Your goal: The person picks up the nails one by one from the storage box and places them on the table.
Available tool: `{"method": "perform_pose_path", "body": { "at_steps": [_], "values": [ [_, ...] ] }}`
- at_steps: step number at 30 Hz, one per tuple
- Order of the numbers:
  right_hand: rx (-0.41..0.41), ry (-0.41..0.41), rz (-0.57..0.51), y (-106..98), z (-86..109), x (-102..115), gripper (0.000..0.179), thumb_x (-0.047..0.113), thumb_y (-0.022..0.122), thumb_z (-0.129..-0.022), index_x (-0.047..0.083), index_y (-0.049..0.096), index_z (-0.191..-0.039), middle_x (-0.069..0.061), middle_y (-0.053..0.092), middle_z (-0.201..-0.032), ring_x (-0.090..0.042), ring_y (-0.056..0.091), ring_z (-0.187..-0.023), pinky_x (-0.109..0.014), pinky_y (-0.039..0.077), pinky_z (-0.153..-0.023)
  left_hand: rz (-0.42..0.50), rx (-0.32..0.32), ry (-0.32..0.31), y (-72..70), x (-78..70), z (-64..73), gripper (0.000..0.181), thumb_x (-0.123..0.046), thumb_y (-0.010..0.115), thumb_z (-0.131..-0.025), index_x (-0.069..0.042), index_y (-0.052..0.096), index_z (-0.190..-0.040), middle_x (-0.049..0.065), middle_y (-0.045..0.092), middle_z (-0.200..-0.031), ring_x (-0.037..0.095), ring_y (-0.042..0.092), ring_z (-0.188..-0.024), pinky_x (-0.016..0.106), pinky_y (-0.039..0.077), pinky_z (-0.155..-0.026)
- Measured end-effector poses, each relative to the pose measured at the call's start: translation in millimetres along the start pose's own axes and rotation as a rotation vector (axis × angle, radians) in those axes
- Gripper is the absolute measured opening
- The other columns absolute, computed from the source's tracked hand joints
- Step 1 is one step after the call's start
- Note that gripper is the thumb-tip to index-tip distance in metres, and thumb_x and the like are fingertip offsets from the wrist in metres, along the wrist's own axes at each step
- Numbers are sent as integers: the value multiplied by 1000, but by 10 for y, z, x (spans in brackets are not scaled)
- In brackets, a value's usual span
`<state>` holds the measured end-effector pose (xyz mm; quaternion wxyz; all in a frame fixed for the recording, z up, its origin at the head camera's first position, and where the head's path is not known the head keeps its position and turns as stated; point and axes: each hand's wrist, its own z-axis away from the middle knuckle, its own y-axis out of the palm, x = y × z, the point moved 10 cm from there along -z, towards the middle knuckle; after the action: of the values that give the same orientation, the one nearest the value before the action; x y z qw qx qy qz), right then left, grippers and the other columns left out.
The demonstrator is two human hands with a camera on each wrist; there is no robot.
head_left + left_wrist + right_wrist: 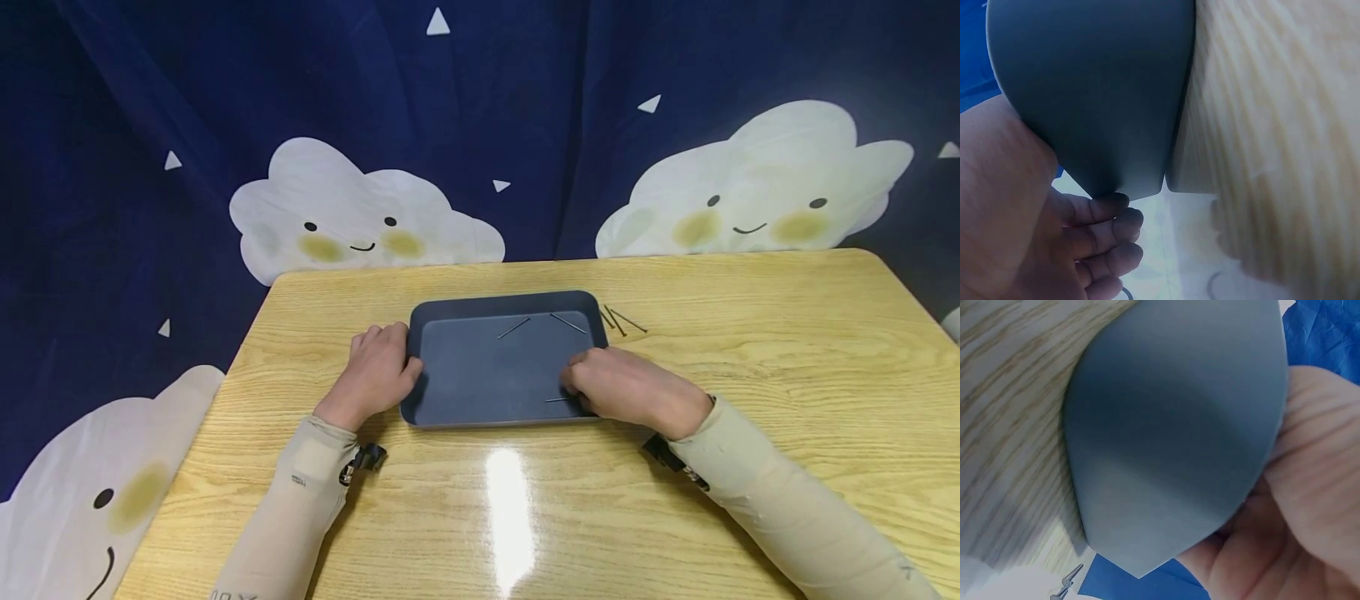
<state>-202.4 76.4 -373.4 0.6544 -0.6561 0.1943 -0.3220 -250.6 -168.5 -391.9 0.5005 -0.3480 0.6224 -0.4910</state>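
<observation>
A shallow dark grey tray (487, 367) lies on the wooden table. My left hand (378, 371) grips its left rim, thumb over the inside and fingers outside; the left wrist view shows curled fingers (1110, 244) by the tray wall (1097, 94). Over the tray's right side, my right hand (626, 383) reaches in with curled fingers and appears to pinch one end of a thin nail (557, 400). Its fingertips are hidden, also behind the tray wall (1172, 437) in the right wrist view. Two more nails (513, 328) (567, 323) lie towards the tray's back.
Several dark nails (628, 320) lie together on the table (765, 333) just outside the tray's back right corner. Behind the table hangs a dark blue curtain (525, 108) with cloud prints. Light glares off the tabletop in front of the tray.
</observation>
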Motion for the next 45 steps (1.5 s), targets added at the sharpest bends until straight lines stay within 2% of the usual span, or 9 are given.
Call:
{"method": "perform_pose_path", "body": {
  "at_steps": [16, 31, 45],
  "values": [
    [-8, -15, -8, 18, -16, -2, 30, -6, 66, -87, 16, 56, -70, 4, 58, -74, -6, 47, -64, -22, 39, -56, -1, -6, 3, 6, 0, -5, 27, -26, 54, -100, -2, 54, -113, 13, 62, -102, 33, 47, -94, 51, 34, -94],
    [-16, -35, 0, 42, -29, 14, 27, -6, 67, -85, 17, 58, -73, 4, 55, -76, -7, 52, -65, -23, 42, -55, -4, -8, 6, 3, -2, 0, 30, -27, 54, -100, -1, 54, -116, 15, 63, -105, 33, 48, -95, 53, 35, -95],
    [-1, -28, -28, 68, -33, -5, 25, -4, 72, -84, 16, 58, -76, 4, 55, -77, -6, 51, -66, -22, 43, -57, -1, -4, 0, 5, 0, -1, 29, -26, 55, -99, -1, 54, -114, 14, 63, -105, 33, 49, -95, 52, 35, -95]
  ]
}}
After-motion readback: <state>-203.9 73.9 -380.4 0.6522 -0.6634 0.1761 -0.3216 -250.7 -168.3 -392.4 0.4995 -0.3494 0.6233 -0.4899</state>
